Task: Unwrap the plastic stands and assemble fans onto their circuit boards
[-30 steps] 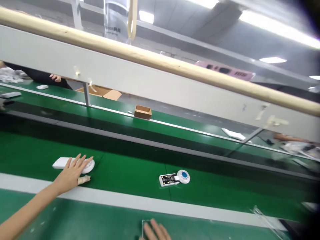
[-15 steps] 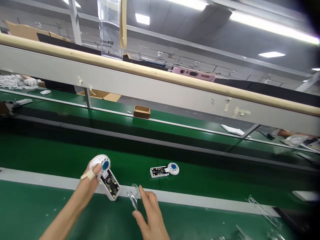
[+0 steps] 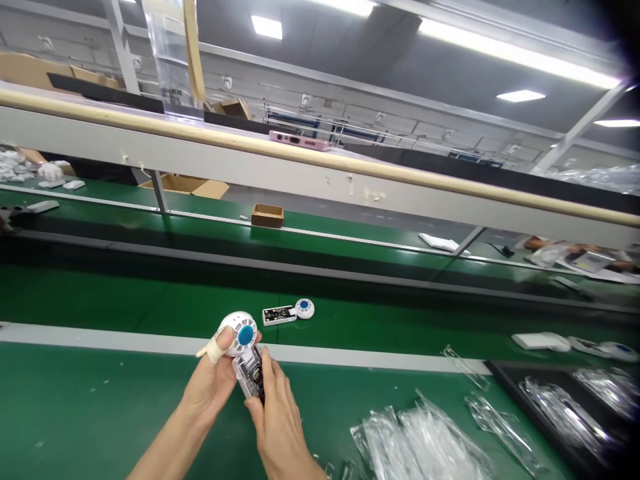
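Observation:
My left hand (image 3: 216, 381) grips a white handheld device (image 3: 239, 328) by its round head, which has a blue centre and slots around it. A pale wrap covers the thumb. The device's body tilts down to the right, its dark circuit board exposed. Against that body my right hand (image 3: 280, 417) is closed on a clear plastic cover (image 3: 242, 379), which lies along the board; the fingers hide part of it. A second white device with its board showing (image 3: 280, 315) lies beyond on the green conveyor belt (image 3: 150, 290).
Clear plastic bags (image 3: 420, 443) and loose clear covers (image 3: 505, 430) lie to the right, beside a black tray (image 3: 537, 413) of clear parts. More white devices (image 3: 540, 341) sit on the belt at right. Across it stands a small brown box (image 3: 267, 215). Other people's hands show at both far sides.
My hands have come together: the clear cover, earlier apart in my right hand, now lies against the device. The view has shifted right, bringing the bags and tray into sight.

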Tool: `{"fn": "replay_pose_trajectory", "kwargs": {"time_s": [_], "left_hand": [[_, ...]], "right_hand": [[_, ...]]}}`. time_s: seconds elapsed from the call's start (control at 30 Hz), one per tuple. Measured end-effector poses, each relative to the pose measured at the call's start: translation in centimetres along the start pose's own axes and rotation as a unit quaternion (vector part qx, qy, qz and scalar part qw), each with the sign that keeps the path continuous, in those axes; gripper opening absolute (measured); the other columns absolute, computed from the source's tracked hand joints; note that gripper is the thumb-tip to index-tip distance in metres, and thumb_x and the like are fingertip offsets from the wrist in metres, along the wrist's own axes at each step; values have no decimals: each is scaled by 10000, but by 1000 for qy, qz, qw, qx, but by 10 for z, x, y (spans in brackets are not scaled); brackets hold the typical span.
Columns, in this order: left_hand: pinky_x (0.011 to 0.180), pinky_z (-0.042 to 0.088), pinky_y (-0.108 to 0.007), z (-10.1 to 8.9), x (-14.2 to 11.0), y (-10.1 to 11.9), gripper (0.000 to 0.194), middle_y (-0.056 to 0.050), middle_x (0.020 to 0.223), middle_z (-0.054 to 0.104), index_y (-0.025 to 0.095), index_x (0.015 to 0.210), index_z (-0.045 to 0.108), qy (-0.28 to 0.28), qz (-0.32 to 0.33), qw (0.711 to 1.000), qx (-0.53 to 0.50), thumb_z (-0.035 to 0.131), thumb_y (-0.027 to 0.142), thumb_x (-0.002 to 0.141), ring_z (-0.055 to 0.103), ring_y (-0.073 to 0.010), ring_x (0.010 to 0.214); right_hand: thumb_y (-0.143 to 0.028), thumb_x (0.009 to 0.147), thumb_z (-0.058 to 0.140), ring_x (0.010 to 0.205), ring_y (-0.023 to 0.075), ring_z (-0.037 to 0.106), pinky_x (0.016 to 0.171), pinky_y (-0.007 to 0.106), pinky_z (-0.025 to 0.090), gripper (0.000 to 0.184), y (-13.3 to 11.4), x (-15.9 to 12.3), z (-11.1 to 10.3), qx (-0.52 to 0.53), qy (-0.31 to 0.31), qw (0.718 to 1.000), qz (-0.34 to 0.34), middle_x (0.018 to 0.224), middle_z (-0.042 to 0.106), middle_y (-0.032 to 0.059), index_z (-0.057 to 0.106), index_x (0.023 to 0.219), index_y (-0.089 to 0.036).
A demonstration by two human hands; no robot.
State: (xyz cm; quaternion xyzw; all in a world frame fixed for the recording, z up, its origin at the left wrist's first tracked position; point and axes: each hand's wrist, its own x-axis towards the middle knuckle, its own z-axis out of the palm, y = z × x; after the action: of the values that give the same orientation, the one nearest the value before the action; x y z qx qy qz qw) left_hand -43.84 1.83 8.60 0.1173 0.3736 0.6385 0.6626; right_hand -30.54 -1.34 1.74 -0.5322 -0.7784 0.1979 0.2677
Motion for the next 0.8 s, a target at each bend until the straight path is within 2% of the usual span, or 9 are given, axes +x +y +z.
{"fn": "replay_pose_trajectory", "kwargs": {"time_s": [0.13, 0.3, 0.37, 0.47, 0.53, 0.6, 0.67, 0.73, 0.8], "left_hand": [[832, 513, -393, 8, -5, -14, 470, -100, 944, 697, 174, 1004, 614, 5, 21, 1000, 10, 739, 464, 655, 617, -295, 1002], [903, 462, -334, 0, -7, -38, 567, -118, 1141, 643, 169, 1100, 597, -37, -32, 988, 145, 743, 480, 649, 524, -281, 1156], [838, 481, -334, -7, -8, -48, 537, -129, 1082, 659, 146, 1048, 612, 0, -58, 976, 211, 754, 464, 638, 556, -297, 1103], [788, 497, -345, -9, -17, -58, 501, -112, 1041, 663, 157, 987, 618, 64, 2, 969, 239, 733, 495, 636, 578, -303, 1051], [854, 484, -351, -3, -24, -59, 467, -79, 1053, 662, 189, 978, 628, 71, 76, 959, 262, 753, 455, 614, 561, -292, 1078], [924, 453, -350, 6, -30, -60, 448, -58, 1041, 669, 213, 950, 648, 62, 137, 940, 306, 782, 406, 569, 555, -289, 1083], [904, 466, -356, 12, -33, -61, 476, -60, 970, 686, 221, 885, 668, 58, 149, 931, 328, 824, 390, 468, 597, -304, 989], [848, 494, -388, 12, -35, -64, 491, -74, 888, 697, 224, 839, 676, 55, 135, 939, 311, 835, 409, 413, 631, -316, 873], [843, 502, -421, 8, -38, -70, 454, -82, 863, 703, 240, 828, 682, 51, 146, 942, 297, 814, 449, 447, 642, -325, 843]], "right_hand": [[-225, 877, 461, 887, 260, 614, 659, 334, 503, 752, 5, -5, -12, -11, -48, 998, 48, 1101, 555, 77, 1, 1455, -364], [-213, 873, 506, 951, 242, 559, 793, 372, 486, 734, 5, -7, -43, -7, -47, 999, 20, 1024, 529, 50, 85, 1447, -392], [-228, 854, 550, 969, 251, 540, 819, 394, 475, 706, 4, -10, -49, -10, -61, 998, 21, 1016, 526, 51, 182, 1436, -384], [-290, 899, 467, 977, 216, 529, 857, 356, 446, 461, 6, -5, -48, 95, -36, 993, 56, 1012, 539, 39, 403, 1353, -346], [-343, 933, 360, 928, 176, 542, 836, 300, 440, 349, 12, 4, -41, 237, 43, 961, 136, 979, 570, 32, 554, 1213, -264], [-423, 930, 308, 786, 159, 555, 721, 263, 449, 425, 18, 15, -32, 363, 117, 894, 232, 832, 599, 31, 650, 956, -173], [-504, 900, 314, 602, 143, 507, 581, 248, 412, 510, 20, 22, -27, 433, 153, 842, 283, 617, 550, 8, 617, 678, -159], [-520, 882, 320, 507, 127, 447, 525, 245, 367, 532, 19, 24, -30, 452, 178, 828, 280, 501, 477, -15, 528, 526, -184], [-487, 882, 317, 482, 123, 430, 516, 245, 352, 520, 14, 22, -37, 443, 197, 837, 254, 464, 451, -23, 488, 485, -199]]}}
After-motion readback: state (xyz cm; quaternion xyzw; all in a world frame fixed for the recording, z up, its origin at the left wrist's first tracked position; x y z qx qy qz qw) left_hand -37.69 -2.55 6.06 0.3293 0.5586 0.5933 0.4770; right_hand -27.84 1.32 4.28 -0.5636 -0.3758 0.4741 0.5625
